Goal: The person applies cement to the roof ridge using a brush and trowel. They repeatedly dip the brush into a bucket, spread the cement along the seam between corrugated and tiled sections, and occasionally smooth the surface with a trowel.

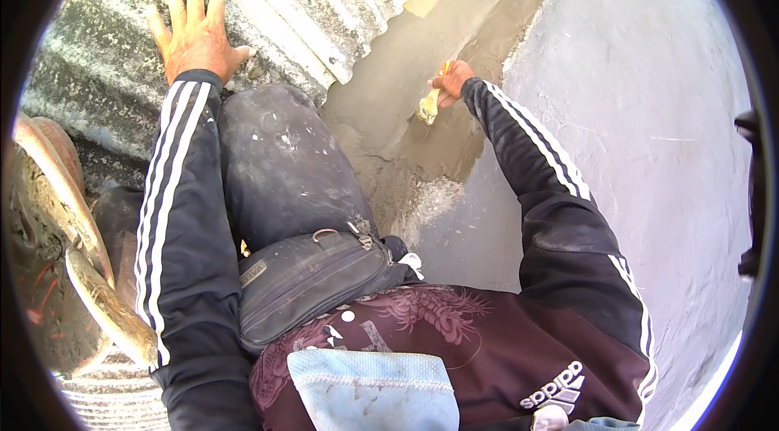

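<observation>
My left hand (195,40) lies flat with its fingers spread on the weathered corrugated roofing sheet (284,25). In my right hand (456,84) is the yellow-orange handle of a paintbrush (428,109), its bristles pointing down and coated with grey muck. The brush is at a strip of wet grey mortar (442,143), which runs between the sheet's edge and a smooth grey wall surface (625,106). Part of the handle is hidden by my fingers.
At the far left is a container (73,208) with a worn, mortar-caked rim and grey mortar inside. My bent knee (276,139) rests beside the roofing. A black waist bag (316,285) sits across my lap. More corrugated sheet (114,394) shows at lower left.
</observation>
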